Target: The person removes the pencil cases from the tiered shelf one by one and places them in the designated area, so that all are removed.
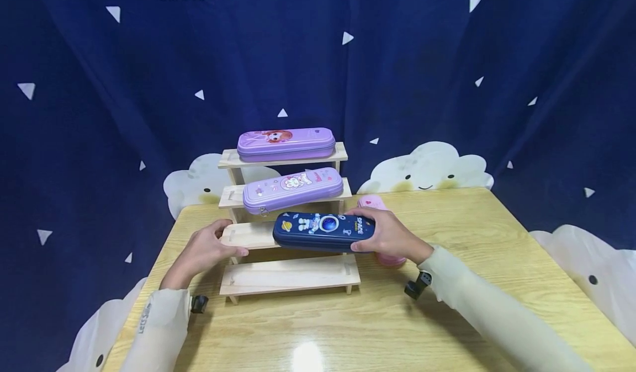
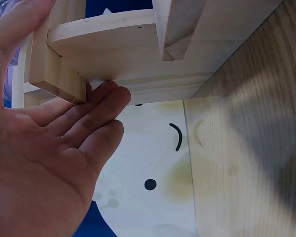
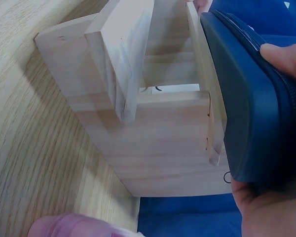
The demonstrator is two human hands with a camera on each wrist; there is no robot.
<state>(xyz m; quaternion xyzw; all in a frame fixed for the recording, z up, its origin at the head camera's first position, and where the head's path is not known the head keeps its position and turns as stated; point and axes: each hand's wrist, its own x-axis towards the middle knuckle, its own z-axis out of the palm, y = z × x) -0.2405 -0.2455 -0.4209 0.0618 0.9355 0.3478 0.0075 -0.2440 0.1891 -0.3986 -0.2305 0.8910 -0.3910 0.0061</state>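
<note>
My right hand [image 1: 394,234] grips the right end of a navy pencil case [image 1: 318,233] with an astronaut and the word SPACE on its lid. The case lies along the third step down of a wooden display rack [image 1: 290,275], covering the right part of that board. In the right wrist view the case's underside [image 3: 246,103] is right against the board, thumb and fingers at its two long edges. At the rack's other side, my left hand [image 1: 205,249] holds the left end of the same board, thumb at the front and fingers behind.
A purple pencil case [image 1: 288,145] with a cartoon girl sits on the top step, a lilac one [image 1: 293,187] with a bunny tilted on the second. Behind my right hand a pink case [image 1: 371,201] lies on the table [image 1: 447,223]. A blue curtain [image 1: 318,57] hangs behind.
</note>
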